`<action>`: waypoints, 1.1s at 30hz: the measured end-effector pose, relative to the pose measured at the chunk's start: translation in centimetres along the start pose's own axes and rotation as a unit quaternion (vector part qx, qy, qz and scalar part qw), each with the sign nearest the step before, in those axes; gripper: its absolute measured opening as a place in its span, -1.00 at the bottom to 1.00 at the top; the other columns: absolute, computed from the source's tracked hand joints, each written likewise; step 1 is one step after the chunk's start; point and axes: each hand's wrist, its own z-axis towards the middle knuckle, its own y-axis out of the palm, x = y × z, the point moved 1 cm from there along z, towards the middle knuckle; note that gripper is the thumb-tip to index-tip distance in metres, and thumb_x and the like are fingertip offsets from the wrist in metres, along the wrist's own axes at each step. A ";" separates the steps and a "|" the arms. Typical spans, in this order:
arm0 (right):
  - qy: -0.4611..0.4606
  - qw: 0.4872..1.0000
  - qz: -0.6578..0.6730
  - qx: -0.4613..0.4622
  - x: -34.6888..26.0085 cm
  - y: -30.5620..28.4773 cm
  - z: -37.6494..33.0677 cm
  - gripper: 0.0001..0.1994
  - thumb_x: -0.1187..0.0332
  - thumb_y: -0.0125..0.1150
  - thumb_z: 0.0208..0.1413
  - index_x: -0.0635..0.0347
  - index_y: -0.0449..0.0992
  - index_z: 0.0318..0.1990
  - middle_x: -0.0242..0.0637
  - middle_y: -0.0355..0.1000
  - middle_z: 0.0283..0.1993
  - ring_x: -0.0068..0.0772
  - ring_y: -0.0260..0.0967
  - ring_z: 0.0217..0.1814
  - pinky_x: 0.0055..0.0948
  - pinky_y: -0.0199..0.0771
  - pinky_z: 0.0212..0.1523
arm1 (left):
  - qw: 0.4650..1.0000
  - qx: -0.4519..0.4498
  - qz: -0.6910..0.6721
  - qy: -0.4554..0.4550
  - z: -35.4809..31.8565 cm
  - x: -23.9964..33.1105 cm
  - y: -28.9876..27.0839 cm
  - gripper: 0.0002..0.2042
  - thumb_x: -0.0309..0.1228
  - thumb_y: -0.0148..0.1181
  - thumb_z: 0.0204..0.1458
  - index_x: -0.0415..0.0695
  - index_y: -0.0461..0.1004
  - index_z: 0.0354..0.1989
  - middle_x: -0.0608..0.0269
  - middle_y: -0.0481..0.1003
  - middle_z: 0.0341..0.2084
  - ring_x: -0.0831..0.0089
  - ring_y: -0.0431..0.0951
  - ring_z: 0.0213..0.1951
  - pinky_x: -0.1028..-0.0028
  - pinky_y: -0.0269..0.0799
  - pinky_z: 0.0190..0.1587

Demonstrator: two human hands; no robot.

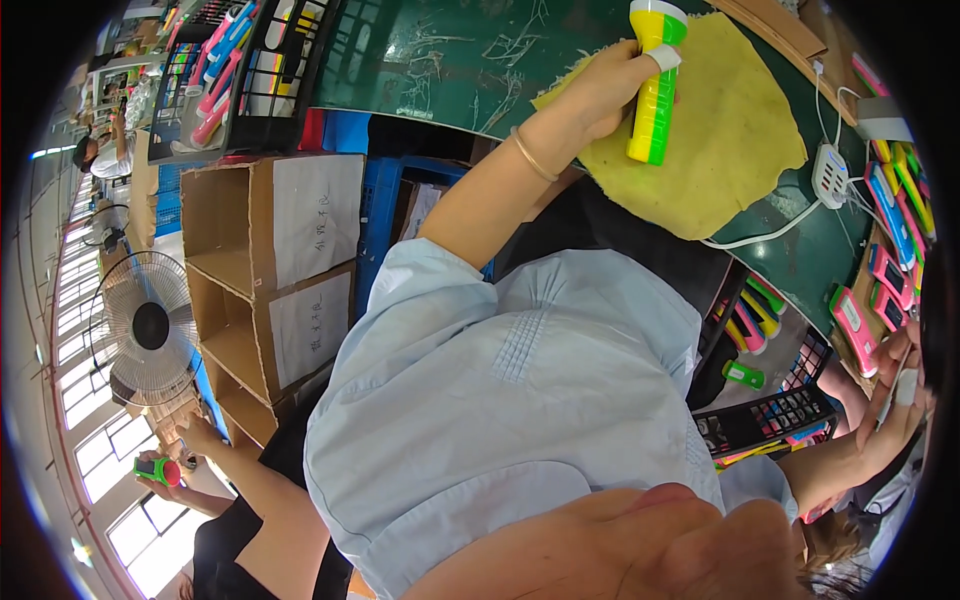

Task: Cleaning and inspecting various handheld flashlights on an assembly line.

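My left hand [612, 88] is closed around a yellow and green flashlight [655, 105]. It holds the flashlight lengthwise over a yellow cloth [715, 170], with the wide head at the far end. White tape wraps the thumb, and a bangle circles the wrist. At the far right rim of the picture, my right hand [893, 390] has its fingers stretched out and apart, one of them wrapped in white tape. Beside it lies a pink and green flashlight [853, 328]. The picture's edge partly hides this hand, and nothing shows clearly in its grip.
The cloth lies on a green table [430, 70]. At right are a white multi-port charger [829, 176] with cables and several colourful flashlights [900, 195]. Black crates [765, 425] hold more. On the left stand cardboard compartments [225, 275], a fan [150, 326] and a co-worker's hand [165, 475] holding a flashlight.
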 end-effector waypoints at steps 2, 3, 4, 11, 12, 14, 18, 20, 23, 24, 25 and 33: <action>-0.158 0.984 -0.030 -0.079 -1.9 4.5 -0.8 -0.58 0.47 -0.12 0.02 0.42 0.19 0.08 -0.20 0.32 -0.35 -0.34 0.31 -0.18 -0.45 0.46 -0.30 | 0.999 0.009 0.034 0.018 -0.3 0.1 0.4 -0.67 -0.25 0.07 0.02 -0.28 0.31 -0.18 0.16 0.38 -0.42 0.33 0.48 -0.36 0.42 0.41 -0.31; -0.160 0.982 -0.096 0.012 -3.2 7.9 -1.5 -0.59 0.50 -0.11 0.01 0.44 0.22 0.06 -0.18 0.33 -0.31 -0.33 0.32 -0.20 -0.47 0.43 -0.29 | 0.999 0.017 0.034 0.014 -0.4 0.2 0.5 -0.68 -0.25 0.04 0.04 -0.28 0.31 -0.19 0.15 0.38 -0.41 0.32 0.48 -0.37 0.41 0.41 -0.30; -0.162 0.969 -0.158 0.097 -3.8 10.4 -2.0 -0.61 0.54 -0.10 0.00 0.45 0.24 0.04 -0.15 0.35 -0.27 -0.32 0.32 -0.21 -0.49 0.41 -0.28 | 0.999 0.031 0.033 0.013 -0.6 0.4 0.3 -0.68 -0.25 0.02 0.05 -0.28 0.31 -0.19 0.15 0.38 -0.40 0.32 0.48 -0.38 0.41 0.41 -0.30; -0.417 0.867 -0.267 -0.051 -4.7 13.6 -1.7 -0.77 0.32 0.03 0.05 0.36 0.46 -0.32 -0.25 0.29 -0.54 -0.39 0.29 -0.48 -0.51 0.22 -0.49 | 0.999 0.029 -0.040 -0.021 -0.5 0.5 0.7 -0.66 -0.20 -0.18 0.13 -0.27 0.31 -0.19 0.17 0.38 -0.40 0.33 0.47 -0.39 0.39 0.42 -0.31; -0.298 0.934 -0.175 -0.095 -3.9 13.5 -1.9 -0.75 0.29 0.02 0.06 0.35 0.44 -0.29 -0.28 0.25 -0.57 -0.47 0.25 -0.53 -0.55 0.16 -0.54 | 0.997 0.023 -0.063 -0.027 -0.6 0.5 1.0 -0.65 -0.19 -0.19 0.14 -0.26 0.31 -0.19 0.17 0.38 -0.41 0.34 0.46 -0.40 0.38 0.41 -0.33; -0.155 0.969 -0.070 -0.178 -1.3 14.0 -0.2 -0.72 0.25 -0.03 0.10 0.31 0.37 -0.21 -0.35 0.20 -0.61 -0.63 0.16 -0.57 -0.64 0.05 -0.59 | 0.996 0.036 -0.079 -0.023 -1.4 0.6 0.6 -0.64 -0.17 -0.21 0.14 -0.26 0.31 -0.18 0.17 0.38 -0.41 0.35 0.46 -0.42 0.38 0.41 -0.35; -0.242 0.946 -0.090 -0.196 2.3 17.6 4.0 -0.78 0.35 -0.15 0.15 0.36 0.34 -0.27 -0.24 0.34 -0.53 -0.44 0.26 -0.54 -0.50 0.19 -0.50 | 0.990 -0.047 -0.128 -0.040 -2.1 -0.2 2.2 -0.57 -0.08 -0.23 0.13 -0.24 0.30 -0.14 0.17 0.38 -0.41 0.38 0.42 -0.45 0.39 0.39 -0.38; -0.225 0.942 -0.141 -0.206 2.2 19.2 4.8 -0.80 0.37 -0.16 0.15 0.34 0.33 -0.29 -0.18 0.37 -0.48 -0.33 0.29 -0.53 -0.43 0.22 -0.48 | 0.986 -0.066 -0.146 -0.048 -3.0 -0.2 2.8 -0.53 -0.03 -0.23 0.12 -0.24 0.29 -0.11 0.18 0.38 -0.41 0.40 0.42 -0.46 0.40 0.38 -0.38; -0.175 0.955 -0.144 -0.192 1.9 20.3 5.4 -0.86 0.41 -0.10 0.12 0.30 0.34 -0.33 -0.17 0.33 -0.53 -0.26 0.26 -0.57 -0.45 0.20 -0.51 | 0.984 -0.077 -0.140 -0.076 -4.0 -0.3 3.3 -0.46 0.06 -0.23 0.09 -0.23 0.27 -0.07 0.19 0.38 -0.41 0.41 0.42 -0.44 0.42 0.38 -0.36; -0.178 0.958 -0.143 -0.175 2.0 20.5 5.7 -0.88 0.42 -0.07 0.10 0.29 0.34 -0.34 -0.18 0.32 -0.54 -0.25 0.26 -0.59 -0.46 0.20 -0.52 | 0.986 -0.080 -0.138 -0.052 -4.3 -0.3 3.4 -0.44 0.08 -0.23 0.08 -0.23 0.27 -0.07 0.20 0.38 -0.41 0.41 0.42 -0.44 0.42 0.38 -0.36; -0.214 0.948 -0.143 -0.188 2.4 20.4 6.0 -0.91 0.45 -0.04 0.08 0.29 0.33 -0.35 -0.18 0.31 -0.53 -0.26 0.26 -0.56 -0.47 0.19 -0.52 | 0.987 -0.083 -0.138 -0.027 -4.6 -0.2 3.5 -0.42 0.10 -0.22 0.06 -0.23 0.26 -0.07 0.20 0.38 -0.41 0.42 0.42 -0.44 0.42 0.38 -0.36; -0.382 0.854 -0.341 -0.089 0.5 21.8 5.1 -0.93 0.53 0.05 -0.10 0.27 0.34 -0.41 -0.20 0.26 -0.44 -0.20 0.26 -0.35 -0.33 0.26 -0.41 | 1.000 -0.015 -0.027 0.001 -5.1 -0.3 4.5 -0.51 0.03 -0.18 0.09 -0.22 0.28 -0.14 0.24 0.39 -0.43 0.50 0.41 -0.41 0.49 0.39 -0.38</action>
